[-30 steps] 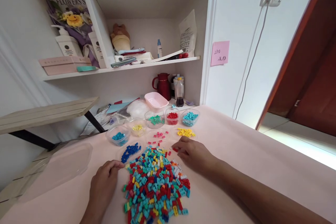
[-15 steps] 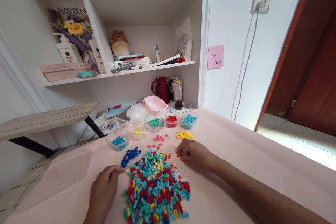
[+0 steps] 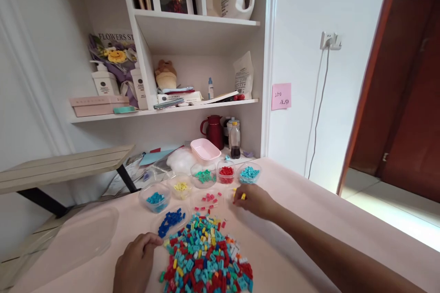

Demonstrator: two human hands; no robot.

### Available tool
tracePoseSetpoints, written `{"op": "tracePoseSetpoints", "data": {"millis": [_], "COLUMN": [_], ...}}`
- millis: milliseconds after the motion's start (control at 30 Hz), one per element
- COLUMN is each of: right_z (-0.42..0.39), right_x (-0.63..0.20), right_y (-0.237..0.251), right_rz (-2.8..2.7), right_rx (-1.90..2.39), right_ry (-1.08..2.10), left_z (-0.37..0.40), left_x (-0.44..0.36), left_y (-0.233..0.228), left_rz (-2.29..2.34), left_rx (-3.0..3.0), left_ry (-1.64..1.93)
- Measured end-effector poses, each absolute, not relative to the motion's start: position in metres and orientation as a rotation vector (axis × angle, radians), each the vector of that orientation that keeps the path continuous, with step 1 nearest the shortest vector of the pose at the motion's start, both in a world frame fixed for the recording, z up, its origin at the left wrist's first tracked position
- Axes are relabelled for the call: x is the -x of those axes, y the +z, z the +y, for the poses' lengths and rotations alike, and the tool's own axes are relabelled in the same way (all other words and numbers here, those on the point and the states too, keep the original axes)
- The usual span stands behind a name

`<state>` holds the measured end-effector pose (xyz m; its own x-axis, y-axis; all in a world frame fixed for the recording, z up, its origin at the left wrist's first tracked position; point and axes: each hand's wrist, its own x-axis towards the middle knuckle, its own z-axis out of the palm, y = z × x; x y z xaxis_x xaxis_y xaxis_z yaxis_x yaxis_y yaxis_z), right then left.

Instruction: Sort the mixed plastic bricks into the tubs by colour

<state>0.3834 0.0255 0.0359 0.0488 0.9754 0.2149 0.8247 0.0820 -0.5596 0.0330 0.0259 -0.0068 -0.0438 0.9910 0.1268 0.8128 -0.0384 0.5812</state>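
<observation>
My right hand (image 3: 255,200) reaches over the lid of yellow bricks (image 3: 243,196), which it largely covers. Its fingers are pinched, and a bit of a red toy brick (image 3: 234,201) shows at their tips. At the lower left, my left hand (image 3: 135,258) rests on the table with its fingers curled and thumb and forefinger together. A pale yellow brick (image 3: 166,242) lies by those fingertips; whether they hold anything is hidden. Beside the left hand spreads a pile of mixed small building bricks (image 3: 206,256), mostly turquoise and red.
Around the pile stand clear containers of dark blue (image 3: 171,222), blue (image 3: 155,198), pale yellow (image 3: 180,187), pink (image 3: 209,198), green (image 3: 205,176), red (image 3: 226,174) and turquoise bricks (image 3: 249,173). Behind them are a pink basin (image 3: 205,149), a bottle (image 3: 235,141) and a red jug (image 3: 213,132).
My right hand has moved with the red brick from the pile's upper right edge to over the yellow bricks. My left hand stays by the pile. The view has tilted upward.
</observation>
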Motion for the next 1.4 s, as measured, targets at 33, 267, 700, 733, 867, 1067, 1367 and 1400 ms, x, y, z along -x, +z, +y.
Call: {"op": "tracePoseSetpoints", "data": {"millis": [33, 267, 700, 733, 867, 1067, 1367, 1400], "right_z": [0.037, 0.088, -0.026, -0.026, -0.025, -0.035, -0.043, -0.043], "right_x": [-0.386, -0.398, -0.379, -0.382, -0.396, -0.397, -0.387, -0.387], "right_y": [0.044, 0.08, 0.023, 0.022, 0.022, 0.018, 0.026, 0.026], "right_rz": [-1.769, -1.436, -1.418, -1.444, -1.566, -1.921, -2.214, -2.229], "right_rx": [1.77, 1.681, 1.349, 1.362, 1.345, 1.274, 1.129, 1.128], "right_ry": [0.319, 0.333, 1.199, 1.198, 1.212, 1.239, 1.152, 1.109], "left_z": [0.025, 0.021, 0.031, 0.032, 0.033, 0.029, 0.027, 0.027], "left_x": [-0.034, -0.035, -0.029, -0.028, -0.026, -0.029, -0.03, -0.03], "left_y": [-0.005, -0.002, -0.013, -0.015, -0.018, -0.013, -0.016, -0.015], "left_rz": [1.917, 1.937, 1.885, 1.878, 1.858, 1.845, 1.853, 1.854], "left_rx": [-1.906, -1.906, -1.948, -1.939, -1.885, -1.872, -1.865, -1.866], "left_ry": [0.747, 0.726, 0.839, 0.843, 0.854, 0.886, 0.922, 0.924]}}
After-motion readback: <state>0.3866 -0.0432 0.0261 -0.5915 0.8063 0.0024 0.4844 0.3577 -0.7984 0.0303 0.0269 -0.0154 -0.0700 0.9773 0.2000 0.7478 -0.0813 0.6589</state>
